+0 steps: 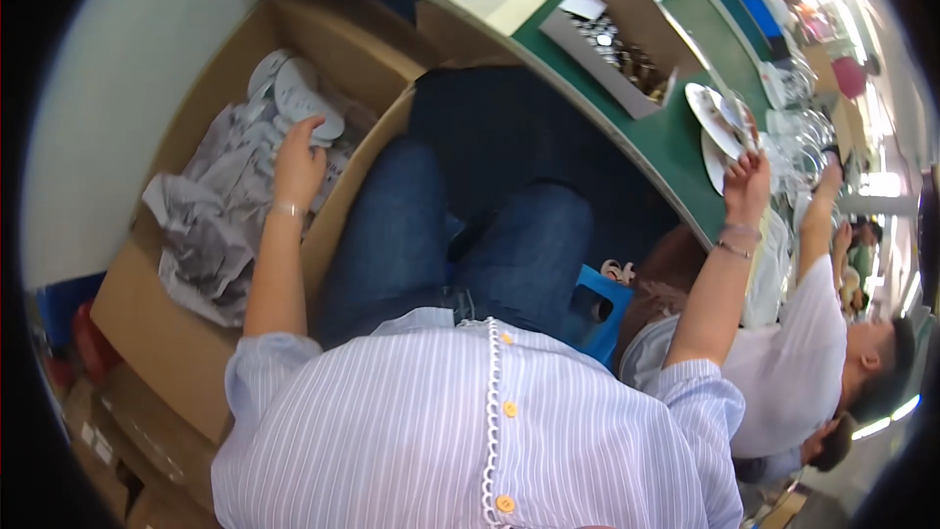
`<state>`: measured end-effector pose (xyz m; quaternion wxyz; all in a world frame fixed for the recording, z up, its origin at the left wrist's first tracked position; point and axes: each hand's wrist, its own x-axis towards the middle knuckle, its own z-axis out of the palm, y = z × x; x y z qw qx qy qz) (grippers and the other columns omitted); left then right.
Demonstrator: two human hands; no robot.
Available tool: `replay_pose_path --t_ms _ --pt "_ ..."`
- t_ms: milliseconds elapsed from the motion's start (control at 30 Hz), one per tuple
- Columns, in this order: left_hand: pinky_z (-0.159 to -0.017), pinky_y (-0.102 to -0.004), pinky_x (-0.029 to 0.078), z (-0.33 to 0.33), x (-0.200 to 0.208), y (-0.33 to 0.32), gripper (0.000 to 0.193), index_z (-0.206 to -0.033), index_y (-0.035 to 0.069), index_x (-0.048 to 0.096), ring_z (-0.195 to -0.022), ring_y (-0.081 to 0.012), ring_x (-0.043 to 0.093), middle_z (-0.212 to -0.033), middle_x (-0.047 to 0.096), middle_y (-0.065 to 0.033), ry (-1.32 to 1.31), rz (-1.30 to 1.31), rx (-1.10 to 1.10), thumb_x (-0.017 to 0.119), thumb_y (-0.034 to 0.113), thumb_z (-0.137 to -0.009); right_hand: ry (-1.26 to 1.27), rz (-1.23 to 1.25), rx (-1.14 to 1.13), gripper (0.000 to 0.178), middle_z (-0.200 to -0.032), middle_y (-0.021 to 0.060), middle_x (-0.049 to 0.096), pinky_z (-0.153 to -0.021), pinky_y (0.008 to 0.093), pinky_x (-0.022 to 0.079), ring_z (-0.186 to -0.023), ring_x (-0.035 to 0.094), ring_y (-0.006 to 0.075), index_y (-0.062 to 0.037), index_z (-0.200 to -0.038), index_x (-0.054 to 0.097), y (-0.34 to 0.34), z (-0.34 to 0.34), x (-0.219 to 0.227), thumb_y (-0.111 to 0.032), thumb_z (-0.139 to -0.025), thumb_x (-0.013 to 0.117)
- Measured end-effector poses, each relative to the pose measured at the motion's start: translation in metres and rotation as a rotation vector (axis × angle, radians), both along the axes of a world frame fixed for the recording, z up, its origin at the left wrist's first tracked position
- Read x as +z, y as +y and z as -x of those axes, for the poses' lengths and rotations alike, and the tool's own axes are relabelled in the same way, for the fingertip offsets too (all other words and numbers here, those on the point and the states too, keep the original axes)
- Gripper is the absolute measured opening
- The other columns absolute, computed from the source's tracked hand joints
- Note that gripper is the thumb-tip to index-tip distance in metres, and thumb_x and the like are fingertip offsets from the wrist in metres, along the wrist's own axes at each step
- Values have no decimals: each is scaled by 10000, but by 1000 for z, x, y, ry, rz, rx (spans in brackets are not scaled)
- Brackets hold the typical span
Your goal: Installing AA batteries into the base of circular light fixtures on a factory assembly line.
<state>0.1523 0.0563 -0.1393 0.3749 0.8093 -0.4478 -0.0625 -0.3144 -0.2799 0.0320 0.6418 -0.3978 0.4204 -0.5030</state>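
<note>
While left fingers (305, 125) part beside white discs (308, 100), right fingers (746, 163) bunch narrowly, their hold unclear.

Glare upper right, bent edges; black corners

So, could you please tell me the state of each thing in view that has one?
Large brown cardboard box: open
Greyish packing paper: crumpled, inside that box
White round discs among the paper: loosely overlapping
Shallow pale cardboard box on the green table: open, holding small shiny parts
White round discs by the right hand: overlapping
</note>
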Motion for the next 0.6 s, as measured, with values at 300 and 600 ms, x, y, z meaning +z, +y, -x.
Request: replay_pose_path --t_ms 300,600 --pt "-850 -361 381 -56 -75 37 400 -1068 33 491 -997 -323 472 -1063 501 -184 152 -411 -158 560 63 -676 193 604 189 217 -594 60 492 -416 172 258 -451 367 66 -2 -815 506 134 -128 28 -191 -863 413" --pt "-996 -311 217 38 245 20 417 -1216 -1 341 -1135 -232 368 -1247 374 -111 957 1046 -559 383 206 -856 482 1627 59 384 -1026 233 477 -732 369 391 -821 495 284 39 -1020 497 165 -95 143 -264 -802 409"
